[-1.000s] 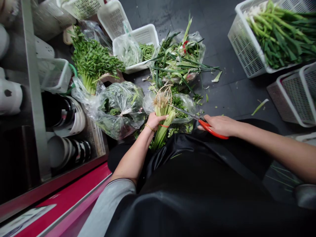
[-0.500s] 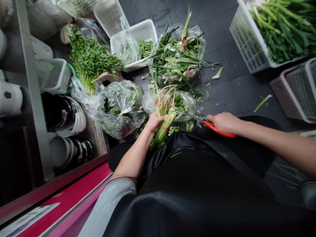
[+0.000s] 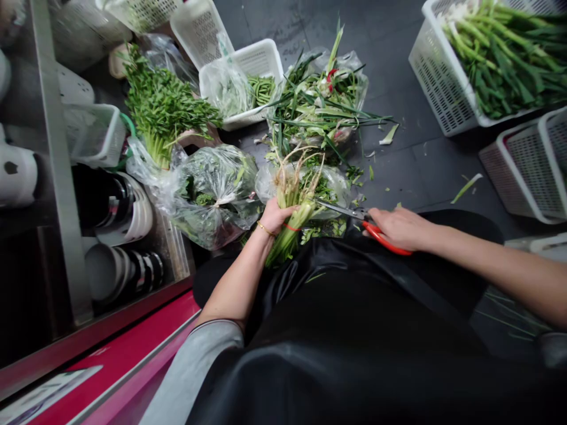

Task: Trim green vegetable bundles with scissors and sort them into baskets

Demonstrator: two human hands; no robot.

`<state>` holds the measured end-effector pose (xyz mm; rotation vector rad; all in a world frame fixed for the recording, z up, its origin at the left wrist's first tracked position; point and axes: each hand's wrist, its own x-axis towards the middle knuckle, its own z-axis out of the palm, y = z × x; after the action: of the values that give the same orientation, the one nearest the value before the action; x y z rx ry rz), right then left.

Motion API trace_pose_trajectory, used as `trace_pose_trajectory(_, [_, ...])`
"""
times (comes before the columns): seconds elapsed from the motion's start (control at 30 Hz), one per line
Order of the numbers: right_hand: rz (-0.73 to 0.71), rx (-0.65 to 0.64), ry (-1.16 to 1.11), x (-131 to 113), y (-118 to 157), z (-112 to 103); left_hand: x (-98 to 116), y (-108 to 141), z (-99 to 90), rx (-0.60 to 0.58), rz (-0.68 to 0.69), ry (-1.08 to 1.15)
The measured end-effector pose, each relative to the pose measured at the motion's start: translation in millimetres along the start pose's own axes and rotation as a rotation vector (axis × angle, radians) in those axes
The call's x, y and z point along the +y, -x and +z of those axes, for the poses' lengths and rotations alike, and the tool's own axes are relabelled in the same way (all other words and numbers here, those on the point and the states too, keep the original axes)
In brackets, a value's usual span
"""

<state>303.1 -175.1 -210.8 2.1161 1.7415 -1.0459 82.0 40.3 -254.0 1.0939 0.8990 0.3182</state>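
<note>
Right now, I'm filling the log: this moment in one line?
left hand: grips stalks; right hand: holds scissors; red band: around stalks; roots: attached

Roots (image 3: 283,175) on the celery-like bunch (image 3: 289,237) now fanned out; were looped together 1 s ago. Red-handled scissors (image 3: 361,215) backed off: tips were over the stalks, now at the bunch's right edge. Right hand (image 3: 394,228) shifted slightly outward with them.
</note>
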Motion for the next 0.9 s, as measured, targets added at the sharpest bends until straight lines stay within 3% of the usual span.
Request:
trace_pose_trajectory(0.13, [0.0, -0.009, -0.037, 10, -2, 0, 0, 1, 2.3, -0.047, -0.019, -0.026])
trace_pose_trajectory(0.3, [-0.127, -0.192, -0.685, -7, 19, 28, 0, 3, 4.8, -0.042, -0.01, -0.047])
trace_pose_trajectory(0.37, [-0.144, -0.274, -0.842, -11, 24, 32, 1, 4, 5.5, -0.047, -0.02, -0.055])
trace_pose_trajectory(0.47, [-0.182, -0.195, -0.708, -3, 22, 25, 3, 4, 4.4, -0.042, -0.026, -0.049])
trace_pose_trajectory(0.57, [-0.09, -0.076, -0.422, 12, 18, 8, 5, 3, 1.4, -0.027, -0.018, -0.051])
trace_pose_trajectory(0.63, [-0.028, -0.077, -0.283, 16, 17, -2, 6, 3, 0.4, -0.031, -0.012, -0.056])
trace_pose_trajectory(0.77, [0.015, -0.092, -0.104, 4, 16, -13, 5, 4, 2.7, -0.052, -0.014, -0.06])
trace_pose_trajectory(0.9, [-0.05, -0.05, -0.064, -10, 6, -9, 2, 7, 4.7, -0.079, -0.045, -0.047])
